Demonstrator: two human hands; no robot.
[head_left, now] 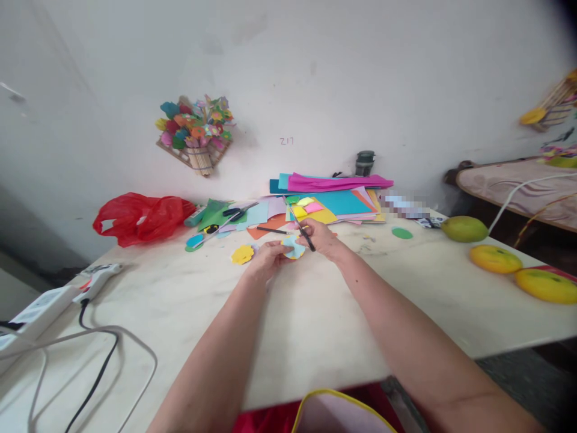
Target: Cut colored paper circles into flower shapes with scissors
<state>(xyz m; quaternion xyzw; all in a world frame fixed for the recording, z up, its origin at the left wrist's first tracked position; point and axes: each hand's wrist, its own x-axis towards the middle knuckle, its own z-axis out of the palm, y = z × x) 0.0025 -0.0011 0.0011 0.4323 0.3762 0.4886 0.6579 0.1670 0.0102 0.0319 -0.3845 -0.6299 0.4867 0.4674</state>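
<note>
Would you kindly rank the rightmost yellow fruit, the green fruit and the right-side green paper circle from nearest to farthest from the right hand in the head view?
From the right hand:
1. Green paper circle: to its right.
2. Green fruit: farther right.
3. Rightmost yellow fruit: farthest right, nearer the camera.

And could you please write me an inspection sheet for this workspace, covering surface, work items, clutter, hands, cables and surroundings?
Surface: pale, marbled tabletop.
Work items: pale blue paper piece and slim dark-ended tool, both in hand; yellow scalloped paper lies beside the left hand.
Clutter: coloured sheets, scissors, red plastic bag, three fruits.
Hands: left hand holds the blue piece; right hand holds the tool.
Cables: black cable and whitish cable loop across the left side, near a white power strip.
Surroundings: pale wall bearing a colourful flower decoration.
</note>
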